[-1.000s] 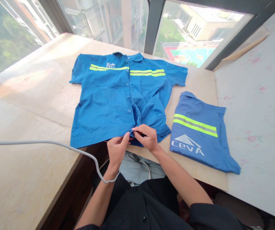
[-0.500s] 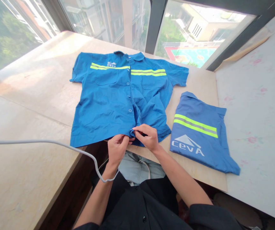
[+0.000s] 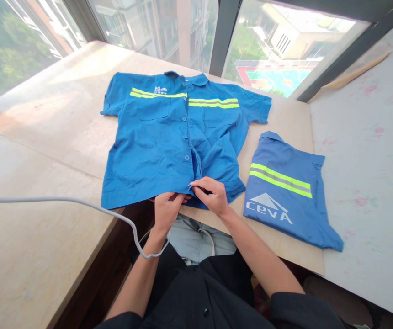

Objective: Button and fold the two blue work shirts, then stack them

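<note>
Shirt | left hand farther under hem | right hand still pinching

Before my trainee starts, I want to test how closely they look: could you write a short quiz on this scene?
1. True or false: the folded shirt lies to the right of the spread shirt.
2. Where does the right hand pinch the spread shirt?
A) collar
B) sleeve
C) bottom edge
3. Fill in: the folded shirt's large lettering reads ____.

Key: 1 true; 2 C; 3 ceva
</note>
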